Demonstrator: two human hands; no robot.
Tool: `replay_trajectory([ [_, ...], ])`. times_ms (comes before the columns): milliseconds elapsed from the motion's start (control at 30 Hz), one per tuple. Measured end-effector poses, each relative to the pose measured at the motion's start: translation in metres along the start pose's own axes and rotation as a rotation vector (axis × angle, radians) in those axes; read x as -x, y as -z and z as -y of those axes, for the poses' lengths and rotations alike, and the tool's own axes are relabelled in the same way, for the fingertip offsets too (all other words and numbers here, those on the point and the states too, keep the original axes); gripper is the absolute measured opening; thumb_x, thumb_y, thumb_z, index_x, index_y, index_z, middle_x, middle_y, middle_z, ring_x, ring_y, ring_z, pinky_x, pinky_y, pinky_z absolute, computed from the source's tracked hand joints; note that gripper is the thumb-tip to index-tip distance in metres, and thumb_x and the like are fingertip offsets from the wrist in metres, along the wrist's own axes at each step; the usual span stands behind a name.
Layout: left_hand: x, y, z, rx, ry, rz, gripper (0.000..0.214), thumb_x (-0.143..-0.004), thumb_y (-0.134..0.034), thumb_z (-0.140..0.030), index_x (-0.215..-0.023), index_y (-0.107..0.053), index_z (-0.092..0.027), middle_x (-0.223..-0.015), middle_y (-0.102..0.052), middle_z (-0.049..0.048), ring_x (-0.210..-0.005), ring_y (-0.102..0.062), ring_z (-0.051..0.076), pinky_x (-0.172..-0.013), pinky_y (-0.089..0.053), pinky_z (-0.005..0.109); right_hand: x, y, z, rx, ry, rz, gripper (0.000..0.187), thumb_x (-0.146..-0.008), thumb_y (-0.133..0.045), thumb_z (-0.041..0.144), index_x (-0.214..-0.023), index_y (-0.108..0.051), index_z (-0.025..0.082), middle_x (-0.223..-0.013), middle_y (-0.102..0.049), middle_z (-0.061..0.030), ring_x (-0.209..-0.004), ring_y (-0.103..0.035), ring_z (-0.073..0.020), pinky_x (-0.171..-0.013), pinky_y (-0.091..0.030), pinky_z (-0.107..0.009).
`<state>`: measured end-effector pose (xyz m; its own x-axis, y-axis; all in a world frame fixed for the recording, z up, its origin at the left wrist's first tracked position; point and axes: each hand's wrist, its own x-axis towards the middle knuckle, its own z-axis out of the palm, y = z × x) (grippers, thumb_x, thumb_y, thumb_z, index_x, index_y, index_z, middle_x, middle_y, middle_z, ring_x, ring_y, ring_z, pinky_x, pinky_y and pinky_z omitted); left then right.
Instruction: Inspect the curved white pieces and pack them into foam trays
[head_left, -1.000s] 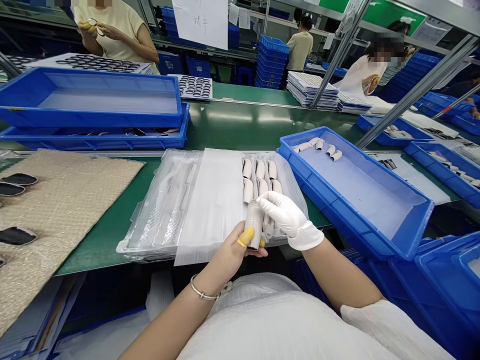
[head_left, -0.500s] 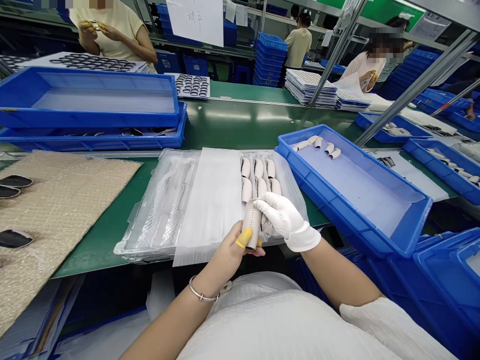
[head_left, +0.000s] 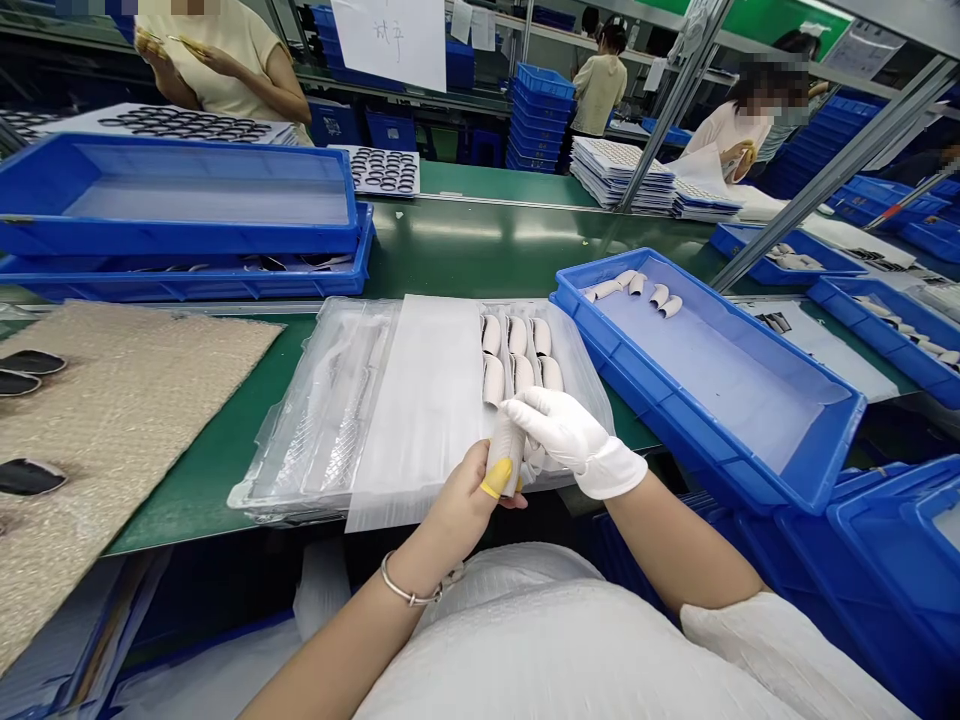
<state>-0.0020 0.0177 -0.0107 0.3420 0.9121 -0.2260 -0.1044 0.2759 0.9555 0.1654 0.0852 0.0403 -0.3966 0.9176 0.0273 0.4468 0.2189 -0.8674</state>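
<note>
My left hand, with a yellow cot on the thumb, is closed round a pale curved piece held upright over the near edge of a clear plastic tray. My right hand, in a white glove, rests its fingers on the top of that same piece. Several similar pale curved pieces lie in rows in the tray just beyond my hands, beside a white foam sheet.
A blue bin with a few pale pieces stands to the right, more blue bins beyond it. Stacked blue bins sit at the back left. A woven mat with dark parts lies left. Other people work across the green belt.
My hands and the pale piece have barely shifted; the gloved fingers have slid slightly over its top.
</note>
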Motion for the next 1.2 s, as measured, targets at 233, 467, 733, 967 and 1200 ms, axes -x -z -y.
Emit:
replay_trajectory([
  [233, -0.003, 0.003, -0.003, 0.25, 0.037, 0.06, 0.058, -0.085, -0.057, -0.069, -0.109, -0.063, -0.016, -0.091, -0.07, 0.0073, -0.08, -0.071, 0.023, -0.079, -0.058, 0.039, -0.004, -0.006, -0.007, -0.149, -0.004, -0.072, 0.043, -0.097, -0.046, 0.057, -0.075, -0.051, 0.02, -0.068, -0.049, 0.0014, -0.063, -0.047, -0.0133, -0.061, -0.039, -0.028],
  [467, -0.006, 0.001, 0.002, 0.84, 0.247, 0.25, 0.053, -0.088, -0.061, -0.061, -0.111, -0.07, -0.014, -0.105, -0.076, 0.0111, -0.089, -0.074, 0.017, -0.073, -0.06, 0.021, 0.002, -0.023, -0.022, -0.673, -0.078, -0.137, 0.042, -0.087, -0.061, 0.062, -0.084, -0.057, 0.021, -0.067, -0.052, 0.0023, -0.057, -0.047, -0.0114, -0.057, -0.043, -0.026],
  [733, -0.006, -0.004, 0.002, 0.853, 0.205, 0.143, 0.054, -0.072, -0.078, -0.059, -0.097, -0.072, -0.012, -0.087, -0.073, 0.0055, -0.074, -0.07, 0.012, -0.069, -0.061, 0.017, -0.004, -0.023, -0.025, -0.556, -0.011, -0.152, 0.037, -0.089, -0.06, 0.057, -0.093, -0.062, 0.021, -0.087, -0.064, -0.0036, -0.077, -0.06, -0.0159, -0.073, -0.052, -0.031],
  [967, -0.009, -0.004, -0.001, 0.804, 0.11, 0.015, 0.046, -0.075, -0.079, -0.054, -0.099, -0.073, -0.015, -0.09, -0.074, 0.004, -0.079, -0.07, 0.013, -0.073, -0.061, 0.022, 0.007, -0.018, -0.017, -0.184, 0.091, -0.066, 0.079, -0.083, -0.073, 0.046, -0.15, -0.037, 0.024, -0.153, -0.041, -0.0127, -0.138, -0.044, -0.0272, -0.112, -0.041, -0.044],
  [1200, -0.009, -0.003, 0.004, 0.716, 0.119, -0.08, 0.051, -0.076, -0.075, -0.061, -0.099, -0.068, -0.016, -0.085, -0.072, 0.0036, -0.074, -0.067, 0.014, -0.067, -0.056, 0.023, 0.026, -0.015, -0.01, 0.26, 0.381, -0.008, 0.109, -0.073, -0.074, 0.067, -0.157, -0.026, 0.016, -0.164, -0.013, -0.023, -0.153, -0.012, -0.0374, -0.122, -0.019, -0.057],
])
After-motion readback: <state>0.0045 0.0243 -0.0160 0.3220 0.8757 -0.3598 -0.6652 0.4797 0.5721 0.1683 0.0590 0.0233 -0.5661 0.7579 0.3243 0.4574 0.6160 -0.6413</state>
